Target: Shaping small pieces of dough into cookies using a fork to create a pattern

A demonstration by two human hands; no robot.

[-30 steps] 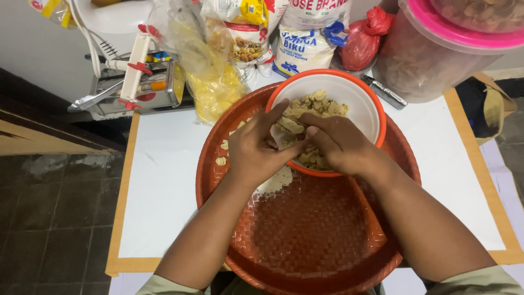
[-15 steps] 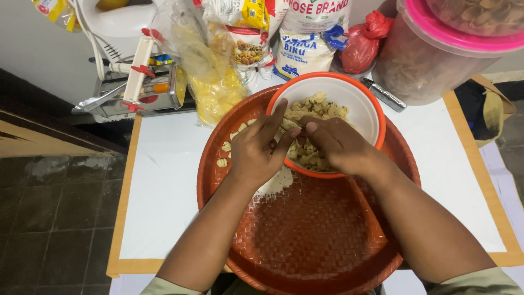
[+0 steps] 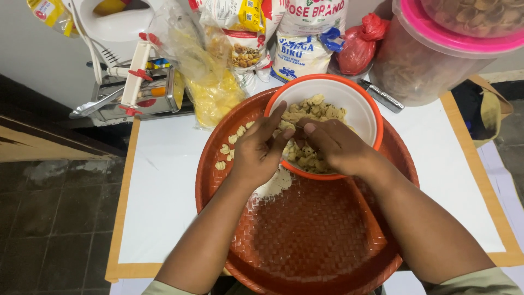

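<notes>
A white bowl with an orange rim rests on the far part of a round red woven tray and holds several pale dough pieces. My left hand and my right hand meet over the bowl's near edge, fingertips pinching a small bit of dough between them. A few shaped, curled dough pieces lie on the tray to the left of my left hand. A patch of white flour sits on the tray under my left wrist.
The tray lies on a white table with a tan border. Behind it stand a metal pasta machine, a clear bag of yellow snacks, flour bags, a red bag and a large pink-lidded tub. Dark floor lies left.
Both hands have kept working dough at the bowl's edge. The left fingers have straightened and spread upward against the right fingertips. Bowl and tray have not moved.
</notes>
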